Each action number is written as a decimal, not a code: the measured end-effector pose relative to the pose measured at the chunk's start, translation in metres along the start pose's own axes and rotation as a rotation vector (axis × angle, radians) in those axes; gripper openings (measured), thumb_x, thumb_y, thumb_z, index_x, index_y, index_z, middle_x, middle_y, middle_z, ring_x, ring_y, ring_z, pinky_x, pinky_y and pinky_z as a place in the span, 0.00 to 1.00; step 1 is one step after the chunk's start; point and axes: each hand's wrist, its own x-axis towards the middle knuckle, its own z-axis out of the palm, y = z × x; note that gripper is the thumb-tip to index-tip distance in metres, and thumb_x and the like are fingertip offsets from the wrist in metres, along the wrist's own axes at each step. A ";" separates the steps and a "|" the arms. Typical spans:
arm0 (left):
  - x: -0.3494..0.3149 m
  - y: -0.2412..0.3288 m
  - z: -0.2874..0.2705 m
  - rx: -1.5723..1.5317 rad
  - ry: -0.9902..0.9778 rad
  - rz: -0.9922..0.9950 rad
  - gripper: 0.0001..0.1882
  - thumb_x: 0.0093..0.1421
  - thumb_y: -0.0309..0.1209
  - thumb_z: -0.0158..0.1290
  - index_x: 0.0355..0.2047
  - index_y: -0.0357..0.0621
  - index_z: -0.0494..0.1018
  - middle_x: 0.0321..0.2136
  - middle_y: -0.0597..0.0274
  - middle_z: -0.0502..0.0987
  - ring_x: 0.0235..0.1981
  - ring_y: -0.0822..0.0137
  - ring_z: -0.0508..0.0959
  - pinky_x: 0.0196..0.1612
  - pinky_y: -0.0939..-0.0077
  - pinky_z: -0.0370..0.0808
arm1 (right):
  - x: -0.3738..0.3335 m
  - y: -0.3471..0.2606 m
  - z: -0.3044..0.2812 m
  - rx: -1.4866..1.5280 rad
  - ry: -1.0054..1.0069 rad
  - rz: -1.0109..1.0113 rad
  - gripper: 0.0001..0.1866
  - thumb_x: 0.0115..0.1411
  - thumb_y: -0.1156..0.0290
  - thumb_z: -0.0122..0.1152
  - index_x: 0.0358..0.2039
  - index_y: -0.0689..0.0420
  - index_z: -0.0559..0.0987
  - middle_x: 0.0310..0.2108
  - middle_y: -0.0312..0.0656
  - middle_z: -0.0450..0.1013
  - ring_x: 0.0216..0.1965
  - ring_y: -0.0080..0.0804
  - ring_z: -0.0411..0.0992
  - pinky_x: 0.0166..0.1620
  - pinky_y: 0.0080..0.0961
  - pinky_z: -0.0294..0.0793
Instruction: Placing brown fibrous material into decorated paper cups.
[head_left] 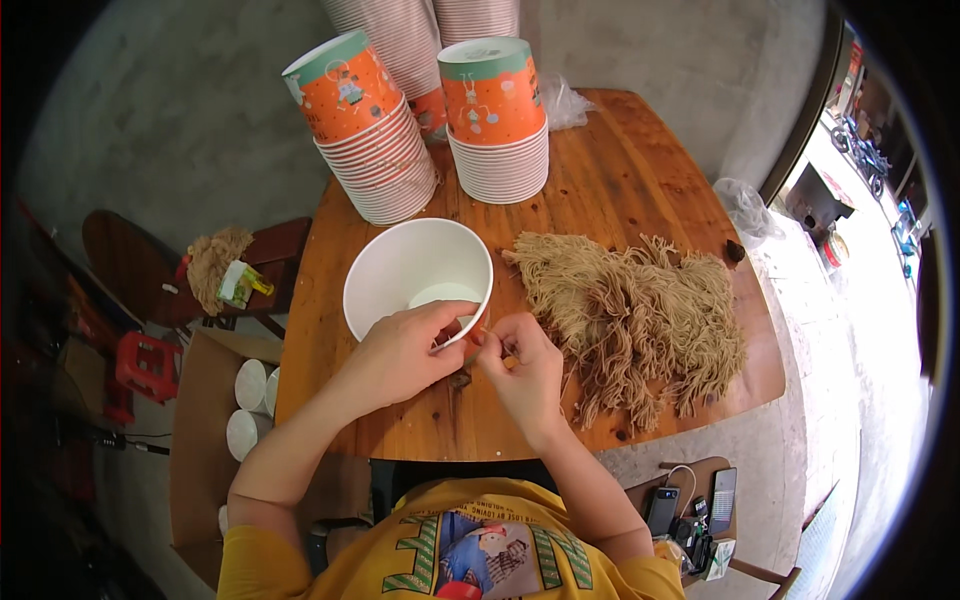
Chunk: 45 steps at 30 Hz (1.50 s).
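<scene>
We are looking at work that, in our judgement, is sitting partway on a single paper bucket [415, 265], which is standing mouth up near the front edge of the wooden table [615, 175], its white inside showing nothing loaded in it. Our left hand [400, 348] is clamping the near rim, fingers reaching inside and thumb pressing outside. Our right hand [527, 368] is working just beside that rim, thumb and forefinger drawn together; whatever they may be pinching is too small and shadowed for us to tell. To the right, a loose heap of brown strands [640, 330] is lying on the table, touched by neither hand. Farther back, 2 upside-down stacks, the left stack [365, 130] and the right stack [497, 120], are standing nested and untouched, so we are judging that plenty is remaining. On the floor side at left, a carton [198, 480] is holding a few white cups [245, 433], which we are reading as possibly finished pieces. Another brown bundle [213, 265] is resting on the dark red bench [272, 252] beyond it.
</scene>
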 end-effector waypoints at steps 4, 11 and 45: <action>0.000 -0.001 0.001 -0.001 -0.010 -0.007 0.20 0.57 0.30 0.54 0.51 0.43 0.72 0.34 0.53 0.80 0.32 0.57 0.80 0.36 0.67 0.75 | 0.001 0.000 0.002 -0.006 0.019 -0.067 0.08 0.55 0.77 0.62 0.30 0.59 0.70 0.27 0.41 0.72 0.24 0.32 0.73 0.30 0.27 0.75; 0.001 -0.002 -0.001 -0.042 -0.036 -0.052 0.21 0.58 0.26 0.54 0.53 0.41 0.71 0.34 0.59 0.80 0.30 0.71 0.78 0.37 0.75 0.76 | 0.003 0.002 0.007 -0.014 0.037 -0.092 0.08 0.55 0.77 0.63 0.30 0.58 0.70 0.27 0.40 0.72 0.25 0.30 0.73 0.29 0.25 0.76; 0.029 -0.022 -0.022 0.065 0.087 0.094 0.07 0.67 0.31 0.44 0.36 0.39 0.64 0.31 0.53 0.75 0.31 0.55 0.75 0.36 0.64 0.71 | 0.010 -0.003 -0.014 0.156 -0.122 0.180 0.06 0.62 0.73 0.60 0.37 0.60 0.73 0.27 0.40 0.74 0.25 0.24 0.71 0.30 0.21 0.72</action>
